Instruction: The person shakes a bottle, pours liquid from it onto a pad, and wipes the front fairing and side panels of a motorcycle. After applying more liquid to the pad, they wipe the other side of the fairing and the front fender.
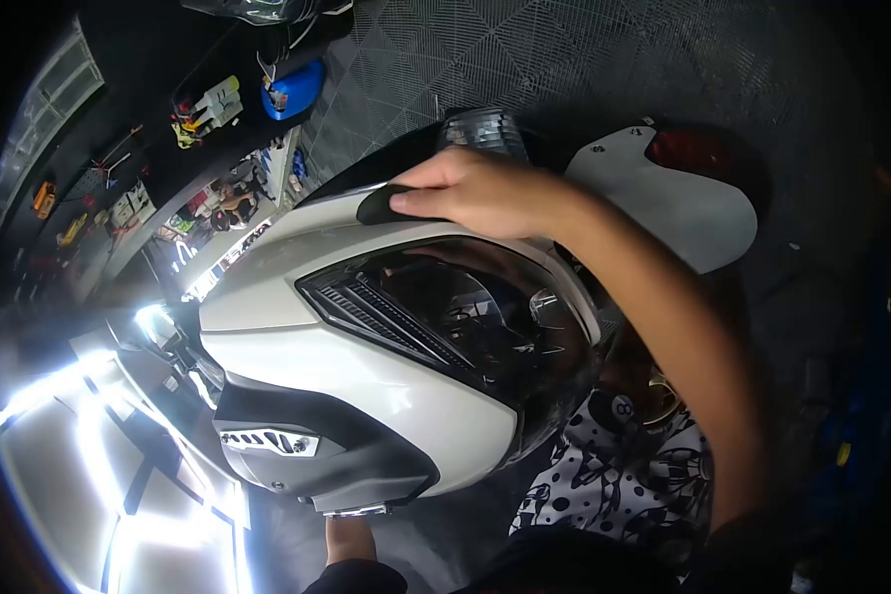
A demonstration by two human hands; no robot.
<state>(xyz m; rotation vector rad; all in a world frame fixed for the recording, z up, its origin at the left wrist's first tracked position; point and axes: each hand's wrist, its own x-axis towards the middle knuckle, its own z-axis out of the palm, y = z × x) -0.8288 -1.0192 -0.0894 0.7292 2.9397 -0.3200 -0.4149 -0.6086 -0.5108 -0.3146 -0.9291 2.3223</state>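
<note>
In the head view, the white body panel [396,376] of a scooter or motorcycle fills the middle, with a dark glossy lamp lens [475,307] set in it. My right hand [475,193] reaches across from the right, its thumb and fingers closed on a small black pad [374,206]. That pad rests against the white panel's upper edge. Below the grey lower trim [317,426], my left hand [351,540] is at a small metal piece [358,512] on the underside. Its fingers are hidden, so its grip cannot be made out.
A white flat panel [663,198] with a red lamp [688,148] is at the upper right. Clear ribbed lamp [485,131] sits beyond my right hand. Tools and a blue object [295,91] line the dark bench at left. Bright light tubes [99,445] glare lower left.
</note>
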